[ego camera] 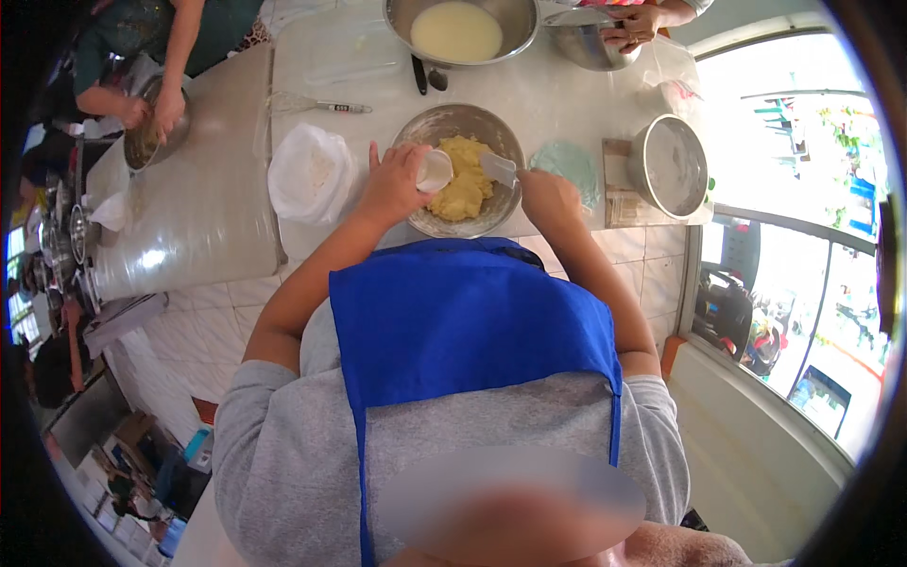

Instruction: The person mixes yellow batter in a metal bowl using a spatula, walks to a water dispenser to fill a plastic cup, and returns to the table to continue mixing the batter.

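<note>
Directly before me a metal mixing bowl (506,135) stands near the table's front edge, with a lump of yellow dough (460,191) in it. My left hand (398,178) holds a small white cup (435,171), tilted over the bowl's left side; what the cup contains is unclear. In my right hand (551,198) is a spatula with a pale, translucent blade (499,170), which touches or hovers at the dough's right side. Left of the bowl sits an open white plastic bag (305,177) of pale powder. A greenish translucent round item (567,166) lies by my right hand.
A large bowl of pale liquid (457,32) stands at the back, with a black-handled utensil (419,74) before it. A whisk (322,105) lies left; a floury metal bowl (669,166) stands right. Other people's hands (631,28) hold a bowl behind and work in another bowl (152,124) at left.
</note>
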{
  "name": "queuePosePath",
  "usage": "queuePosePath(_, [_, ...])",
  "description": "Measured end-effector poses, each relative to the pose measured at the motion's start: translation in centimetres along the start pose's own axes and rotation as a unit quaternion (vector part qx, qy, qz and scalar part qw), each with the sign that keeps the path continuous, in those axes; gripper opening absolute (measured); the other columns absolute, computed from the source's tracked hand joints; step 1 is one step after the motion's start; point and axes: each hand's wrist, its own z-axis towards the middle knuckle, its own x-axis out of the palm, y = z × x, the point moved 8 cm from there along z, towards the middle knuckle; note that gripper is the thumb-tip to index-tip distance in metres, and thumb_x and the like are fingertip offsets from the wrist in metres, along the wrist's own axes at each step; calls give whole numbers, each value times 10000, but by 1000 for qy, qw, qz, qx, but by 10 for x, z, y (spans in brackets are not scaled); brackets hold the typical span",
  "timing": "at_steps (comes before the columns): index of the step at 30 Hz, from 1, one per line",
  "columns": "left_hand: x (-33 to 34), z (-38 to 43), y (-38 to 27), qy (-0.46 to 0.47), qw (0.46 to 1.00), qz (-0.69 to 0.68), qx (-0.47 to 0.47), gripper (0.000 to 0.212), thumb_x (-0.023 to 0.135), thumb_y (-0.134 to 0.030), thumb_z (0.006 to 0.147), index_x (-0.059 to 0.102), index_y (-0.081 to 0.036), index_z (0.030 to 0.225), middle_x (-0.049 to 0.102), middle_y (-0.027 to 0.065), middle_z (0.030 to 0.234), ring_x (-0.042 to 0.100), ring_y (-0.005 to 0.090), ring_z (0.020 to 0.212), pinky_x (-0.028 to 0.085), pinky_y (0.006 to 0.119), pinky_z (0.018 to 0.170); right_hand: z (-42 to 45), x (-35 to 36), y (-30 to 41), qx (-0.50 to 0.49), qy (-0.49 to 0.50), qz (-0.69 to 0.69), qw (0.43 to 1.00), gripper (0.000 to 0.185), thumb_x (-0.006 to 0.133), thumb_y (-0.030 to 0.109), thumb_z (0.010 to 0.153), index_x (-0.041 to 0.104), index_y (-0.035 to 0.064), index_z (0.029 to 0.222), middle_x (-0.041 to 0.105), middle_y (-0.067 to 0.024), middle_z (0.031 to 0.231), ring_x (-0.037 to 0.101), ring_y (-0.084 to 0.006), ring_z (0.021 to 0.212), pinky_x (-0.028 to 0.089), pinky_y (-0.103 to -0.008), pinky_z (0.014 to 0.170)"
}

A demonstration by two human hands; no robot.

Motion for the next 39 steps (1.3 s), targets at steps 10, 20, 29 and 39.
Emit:
queuePosePath(10, [-8,2,-15,-41,996,74,36,712,763,-268,630,444,-138,1252,509,43,1206,482,249,1121,203,609,1037,39,14,27,-92,-106,-27,990,206,483,120,843,600,19,979,647,-133,931,661,-311,790,537,-426,623])
queuePosePath(20, [5,-4,26,-105,982,-147,-56,773,801,-180,630,397,-46,1276,485,202,1202,479,365,1119,404,405,960,18,54,49,-162,75,-30,983,185,491,136,836,656,69,887,672,-130,848,665,-313,790,540,-421,657])
queuePosePath(29, [3,-7,34,-131,968,-208,-49,749,790,-215,655,406,-8,1264,476,182,1226,488,311,1146,404,376,971,-9,59,73,-292,144,-66,943,182,516,151,812,664,87,895,663,-139,832,658,-318,798,526,-450,637])
queuePosePath(39, [-8,-6,39,-143,965,-215,-46,747,783,-209,672,387,-6,1272,483,177,1220,481,311,1148,394,380,976,46,-21,32,-204,28,-104,973,163,551,159,779,701,104,811,682,-104,799,672,-285,764,533,-403,633])
